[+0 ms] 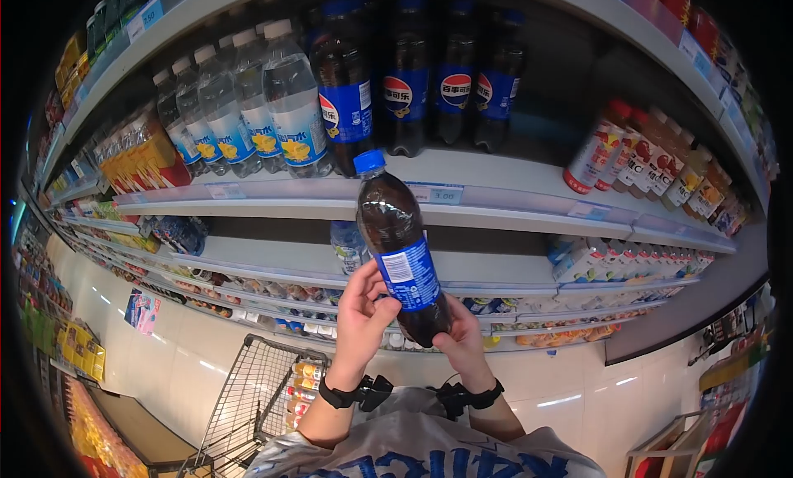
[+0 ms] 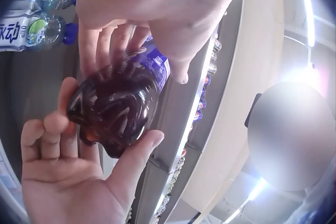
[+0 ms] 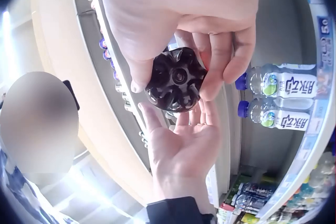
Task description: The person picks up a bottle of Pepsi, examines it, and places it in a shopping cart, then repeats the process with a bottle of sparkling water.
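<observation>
A dark cola bottle (image 1: 388, 209) with a blue cap and blue label is held tilted in front of the shelf, its cap toward the upper left. My left hand (image 1: 364, 317) grips it around the lower label, thumb on the near side. Around its base curl the fingers of my right hand (image 1: 464, 346), with the thumb near the bottom edge. In the left wrist view the ridged bottle base (image 2: 113, 108) lies between both hands. The right wrist view looks straight at the bottle's underside (image 3: 178, 79), with my right hand (image 3: 184, 8) over it.
Matching cola bottles (image 1: 405, 98) stand on the shelf behind, beside clear soda bottles (image 1: 293, 106). Red-capped juice bottles (image 1: 632, 152) are at the right. A shelf edge (image 1: 330, 193) runs just behind the held bottle. A shopping cart (image 1: 248, 387) with drinks stands at lower left.
</observation>
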Motion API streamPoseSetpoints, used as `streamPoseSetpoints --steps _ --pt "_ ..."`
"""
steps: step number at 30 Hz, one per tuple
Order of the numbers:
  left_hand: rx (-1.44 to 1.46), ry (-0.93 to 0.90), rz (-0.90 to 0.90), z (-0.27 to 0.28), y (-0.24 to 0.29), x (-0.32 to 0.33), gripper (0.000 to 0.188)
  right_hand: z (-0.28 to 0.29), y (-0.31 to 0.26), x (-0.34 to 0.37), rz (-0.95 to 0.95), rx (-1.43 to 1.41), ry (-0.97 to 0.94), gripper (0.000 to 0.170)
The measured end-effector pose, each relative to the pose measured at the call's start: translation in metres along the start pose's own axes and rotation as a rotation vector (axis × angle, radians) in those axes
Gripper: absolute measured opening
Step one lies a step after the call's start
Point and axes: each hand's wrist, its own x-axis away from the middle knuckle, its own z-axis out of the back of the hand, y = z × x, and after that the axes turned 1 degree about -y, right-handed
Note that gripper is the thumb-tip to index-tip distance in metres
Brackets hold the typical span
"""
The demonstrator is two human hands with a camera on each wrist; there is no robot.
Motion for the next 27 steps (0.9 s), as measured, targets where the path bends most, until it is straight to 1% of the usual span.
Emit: streamPoseSetpoints --steps 2,3,5,9,11,12,14,15,17,18,20,21,22,23,24,26,27 --pt "0.016 -0.011 0.017 0.001 -0.004 -0.001 0.057 -0.002 0.002 0.001 0.062 0.147 0.062 0.089" --pt "0.014 -0.012 0.019 0.002 -0.006 -0.001 0.057 -0.002 0.002 -0.001 0.063 0.144 0.064 0.089" --pt "0.034 -0.016 0.077 0.006 -0.01 0.001 0.053 -0.003 0.002 -0.004 0.233 0.398 0.076 0.092" --pt "0.08 0.007 0.066 0.001 -0.016 0.003 0.051 -0.001 0.001 -0.001 0.224 0.383 0.07 0.092" --pt "0.186 0.078 0.058 -0.006 -0.014 0.004 0.051 0.0 -0.003 0.001 -0.007 0.095 -0.096 0.084" --pt "0.186 0.077 0.057 -0.005 -0.013 0.004 0.051 0.003 -0.002 0.0 -0.006 0.095 -0.097 0.084" --pt "0.234 0.022 0.082 0.001 -0.011 0.006 0.054 0.008 0.001 -0.002 -0.206 -0.092 -0.304 0.079" --pt "0.232 0.023 0.081 0.003 -0.01 0.006 0.054 0.007 0.001 -0.001 -0.207 -0.093 -0.305 0.079" --pt "0.185 -0.064 0.066 0.01 -0.011 0.008 0.058 0.004 0.002 0.003 -0.232 -0.078 -0.259 0.075" --pt "0.183 -0.06 0.067 0.015 -0.013 0.008 0.058 0.005 0.002 0.004 -0.235 -0.08 -0.259 0.075" --pt "0.064 -0.233 0.055 0.024 -0.016 0.005 0.064 0.009 0.003 0.005 -0.085 -0.027 -0.254 0.073" --pt "0.067 -0.22 0.047 0.019 -0.009 0.003 0.068 0.006 0.001 0.003 -0.089 -0.026 -0.26 0.073" --pt "0.067 -0.214 0.042 0.018 -0.006 0.001 0.068 0.001 -0.005 0.002 -0.046 0.029 -0.223 0.076" --pt "0.01 -0.163 0.047 0.017 -0.005 -0.002 0.068 -0.001 -0.008 0.002 -0.001 0.083 -0.182 0.081" --pt "-0.046 -0.116 0.052 0.015 -0.005 -0.003 0.069 0.0 -0.006 0.001 -0.002 0.085 -0.182 0.081" --pt "-0.007 -0.14 0.015 0.012 -0.007 -0.003 0.067 0.002 0.001 -0.001 0.017 0.328 -0.051 0.094" --pt "0.012 -0.161 0.026 0.009 -0.006 -0.003 0.066 -0.001 0.0 -0.002 0.019 0.33 -0.05 0.094"
